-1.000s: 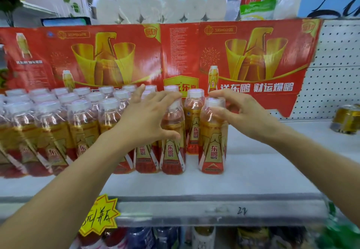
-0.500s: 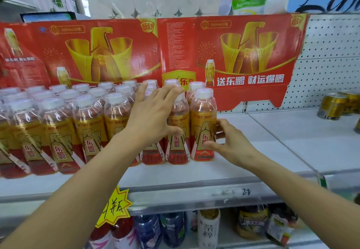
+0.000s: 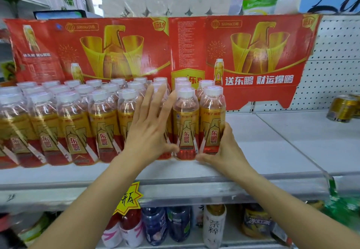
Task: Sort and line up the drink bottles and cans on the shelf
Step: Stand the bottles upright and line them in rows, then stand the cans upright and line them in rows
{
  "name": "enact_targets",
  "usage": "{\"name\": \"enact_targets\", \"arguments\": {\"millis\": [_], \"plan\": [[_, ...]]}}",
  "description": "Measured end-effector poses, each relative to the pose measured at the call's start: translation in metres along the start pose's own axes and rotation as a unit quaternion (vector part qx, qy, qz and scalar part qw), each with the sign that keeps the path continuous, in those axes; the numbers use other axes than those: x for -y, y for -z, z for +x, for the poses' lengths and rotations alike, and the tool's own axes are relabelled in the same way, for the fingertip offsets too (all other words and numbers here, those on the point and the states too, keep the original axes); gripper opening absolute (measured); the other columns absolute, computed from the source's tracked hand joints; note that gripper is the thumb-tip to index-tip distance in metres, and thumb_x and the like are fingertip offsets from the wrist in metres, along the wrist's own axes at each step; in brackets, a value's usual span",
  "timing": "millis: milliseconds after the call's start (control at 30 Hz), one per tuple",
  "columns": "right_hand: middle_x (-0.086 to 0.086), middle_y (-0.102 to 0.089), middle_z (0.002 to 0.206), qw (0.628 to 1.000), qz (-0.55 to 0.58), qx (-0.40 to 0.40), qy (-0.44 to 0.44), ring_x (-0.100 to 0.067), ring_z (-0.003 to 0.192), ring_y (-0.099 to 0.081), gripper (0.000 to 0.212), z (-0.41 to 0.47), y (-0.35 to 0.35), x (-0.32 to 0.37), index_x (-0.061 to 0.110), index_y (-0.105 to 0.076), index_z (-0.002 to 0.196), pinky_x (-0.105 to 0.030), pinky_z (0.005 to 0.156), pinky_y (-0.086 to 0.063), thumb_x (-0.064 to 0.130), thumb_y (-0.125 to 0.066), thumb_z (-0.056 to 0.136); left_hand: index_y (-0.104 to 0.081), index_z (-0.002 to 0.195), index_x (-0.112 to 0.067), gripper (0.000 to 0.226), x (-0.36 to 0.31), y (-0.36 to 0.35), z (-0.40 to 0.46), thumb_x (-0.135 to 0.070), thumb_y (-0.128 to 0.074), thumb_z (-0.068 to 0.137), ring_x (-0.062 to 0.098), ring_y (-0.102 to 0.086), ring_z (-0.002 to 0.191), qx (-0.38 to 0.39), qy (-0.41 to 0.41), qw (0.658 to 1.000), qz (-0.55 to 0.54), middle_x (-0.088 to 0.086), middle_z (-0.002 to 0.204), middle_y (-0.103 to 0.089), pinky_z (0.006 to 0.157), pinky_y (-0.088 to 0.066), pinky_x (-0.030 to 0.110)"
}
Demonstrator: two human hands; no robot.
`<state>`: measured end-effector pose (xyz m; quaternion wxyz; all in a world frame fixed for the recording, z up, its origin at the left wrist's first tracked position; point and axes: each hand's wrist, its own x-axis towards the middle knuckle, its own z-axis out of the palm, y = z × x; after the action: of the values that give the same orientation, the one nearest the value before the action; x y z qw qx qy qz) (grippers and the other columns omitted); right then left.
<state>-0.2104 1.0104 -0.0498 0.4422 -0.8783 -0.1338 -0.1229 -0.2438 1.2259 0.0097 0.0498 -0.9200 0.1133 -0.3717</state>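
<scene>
Gold-and-red labelled bottles [image 3: 81, 124] stand in rows on the white shelf [image 3: 272, 151] (white caps all upright). The left hand [image 3: 153, 130] presses flat, fingers spread, against the front row, while the right hand [image 3: 224, 151] cups the end bottle [image 3: 211, 122] at its base.

Left hand [image 3: 151, 130] hides one front-row bottle [image 3: 165, 131].

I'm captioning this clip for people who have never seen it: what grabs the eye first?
A packed block of gold-and-red drink bottles fills the shelf's left half, under a big red cardboard display. At the block's right end, the left hand lies flat against the front row while the right hand cups the end bottle.
</scene>
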Motion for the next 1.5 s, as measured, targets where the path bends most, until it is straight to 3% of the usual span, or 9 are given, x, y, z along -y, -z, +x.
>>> {"name": "enact_targets", "arguments": {"millis": [400, 567, 900, 1033, 1100, 1167, 1267, 1367, 1500], "plan": [[0.001, -0.046, 0.126, 0.998, -0.038, -0.050, -0.028, -0.018, 0.113, -0.051, 0.101, 0.002, -0.014, 0.004, 0.027, -0.021, 0.131, -0.042, 0.094, -0.051, 0.050, -0.087, 0.059, 0.003, 0.154, -0.019, 0.149, -0.001, -0.017, -0.010, -0.050, -0.092, 0.044, 0.035, 0.008, 0.149, 0.000, 0.012, 1.000, -0.008, 0.017, 0.162, 0.003, 0.117, -0.025, 0.051], [0.004, -0.047, 0.124, 0.998, -0.027, -0.043, -0.032, -0.017, 0.112, -0.053, 0.100, 0.000, -0.013, 0.003, 0.029, -0.022, 0.131, -0.044, 0.094, -0.051, 0.051, -0.086, 0.057, -0.003, 0.155, -0.014, 0.148, -0.002, -0.014, -0.023, -0.057, -0.089, 0.042, 0.034, 0.004, 0.149, 0.012, 0.022, 1.000, 0.013, 0.018, 0.161, -0.001, 0.119, -0.018, 0.048], [0.002, -0.050, 0.126, 0.996, -0.054, -0.043, -0.055, -0.019, 0.111, -0.056, 0.097, -0.004, -0.012, 0.011, 0.024, -0.023, 0.133, -0.042, 0.092, -0.051, 0.049, -0.085, 0.063, -0.009, 0.155, -0.014, 0.132, 0.006, -0.017, -0.046, -0.038, -0.091, 0.055, 0.029, 0.000, 0.150, 0.026, 0.024, 0.999, 0.019, 0.013, 0.163, 0.000, 0.120, -0.015, 0.044], [0.008, -0.054, 0.122, 0.997, -0.047, 0.018, -0.060, -0.014, 0.107, -0.060, 0.091, -0.004, 0.002, 0.015, 0.028, -0.030, 0.131, -0.041, 0.090, -0.053, 0.059, -0.081, 0.062, -0.009, 0.155, -0.016, 0.133, 0.000, -0.009, -0.047, -0.043, -0.091, 0.054, 0.030, 0.000, 0.150, 0.051, 0.031, 0.998, 0.035, 0.014, 0.162, -0.001, 0.120, -0.011, 0.047], [0.010, -0.055, 0.121, 0.995, -0.083, 0.042, -0.038, -0.013, 0.109, -0.059, 0.083, -0.009, 0.017, 0.017, 0.032, -0.039, 0.131, -0.038, 0.091, -0.052, 0.066, -0.076, 0.065, -0.011, 0.154, -0.017, 0.127, -0.013, 0.002, -0.046, -0.057, -0.083, 0.058, 0.029, 0.001, 0.150, 0.057, 0.032, 0.997, 0.041, 0.012, 0.162, -0.002, 0.120, -0.008, 0.051], [0.006, -0.050, 0.128, 0.991, -0.125, 0.041, -0.010, -0.015, 0.118, -0.051, 0.068, -0.022, 0.034, 0.020, 0.029, -0.041, 0.137, -0.037, 0.096, -0.046, 0.053, -0.070, 0.080, -0.017, 0.154, -0.018, 0.114, -0.033, 0.016, -0.045, -0.062, -0.073, 0.066, 0.026, -0.006, 0.150, 0.043, 0.021, 0.999, 0.010, 0.007, 0.162, -0.013, 0.120, -0.009, 0.052], [0.003, -0.048, 0.141, 0.975, -0.200, -0.042, 0.081, -0.017, 0.127, -0.046, 0.055, -0.045, 0.056, 0.015, 0.024, -0.046, 0.140, -0.037, 0.102, -0.041, 0.043, -0.062, 0.091, -0.024, 0.153, -0.021, 0.092, -0.068, 0.023, -0.041, -0.057, -0.065, 0.079, 0.020, -0.022, 0.147, 0.023, -0.009, 0.997, -0.073, -0.003, 0.154, -0.035, 0.120, -0.015, 0.049], [-0.008, -0.056, 0.136, 0.952, -0.245, -0.103, 0.150, -0.030, 0.121, -0.054, 0.048, -0.065, 0.075, -0.006, 0.015, -0.056, 0.132, -0.045, 0.099, -0.044, 0.040, -0.058, 0.091, -0.034, 0.148, -0.018, 0.078, -0.103, 0.019, -0.039, -0.051, -0.063, 0.084, 0.018, -0.033, 0.142, 0.008, -0.031, 0.992, -0.120, -0.003, 0.146, -0.047, 0.118, -0.022, 0.047], [-0.010, -0.059, 0.131, 0.931, -0.288, -0.137, 0.176, -0.030, 0.116, -0.056, 0.052, -0.086, 0.117, -0.041, 0.012, -0.057, 0.130, -0.046, 0.096, -0.044, 0.044, -0.046, 0.090, -0.041, 0.143, -0.016, 0.070, -0.158, 0.014, -0.035, -0.057, -0.048, 0.087, 0.020, -0.042, 0.136, -0.004, -0.038, 0.989, -0.140, 0.000, 0.139, -0.053, 0.114, -0.031, 0.049]]}}
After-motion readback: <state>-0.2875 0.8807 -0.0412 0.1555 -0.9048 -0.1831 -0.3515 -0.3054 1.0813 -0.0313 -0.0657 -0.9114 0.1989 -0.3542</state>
